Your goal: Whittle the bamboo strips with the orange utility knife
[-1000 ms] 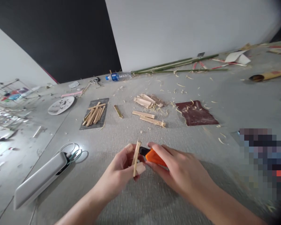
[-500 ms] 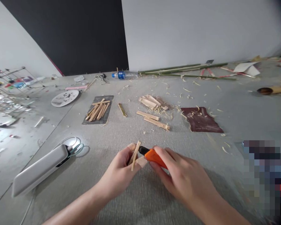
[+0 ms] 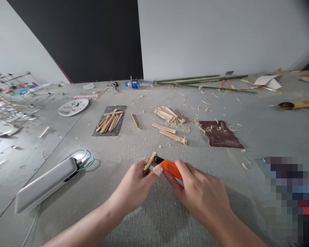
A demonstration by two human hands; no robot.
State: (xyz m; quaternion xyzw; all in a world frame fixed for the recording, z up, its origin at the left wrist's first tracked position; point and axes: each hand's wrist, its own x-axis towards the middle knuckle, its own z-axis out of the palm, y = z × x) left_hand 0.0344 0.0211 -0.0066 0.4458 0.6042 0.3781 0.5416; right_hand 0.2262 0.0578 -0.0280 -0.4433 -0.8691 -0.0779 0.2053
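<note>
Right hand (image 3: 201, 183) back-up, clamped on orange tool (image 3: 171, 168); left hand (image 3: 134, 183) angled inward, pinching wooden stick (image 3: 149, 162)

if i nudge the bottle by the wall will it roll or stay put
The bottle would probably roll, since it looks round and lies on its side. It is likely light and easily dented: its clear body looks like thin plastic.

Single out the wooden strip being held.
The pale strip in the left hand, upper end beside the orange tool; the other strips lie unheld farther away.
</note>
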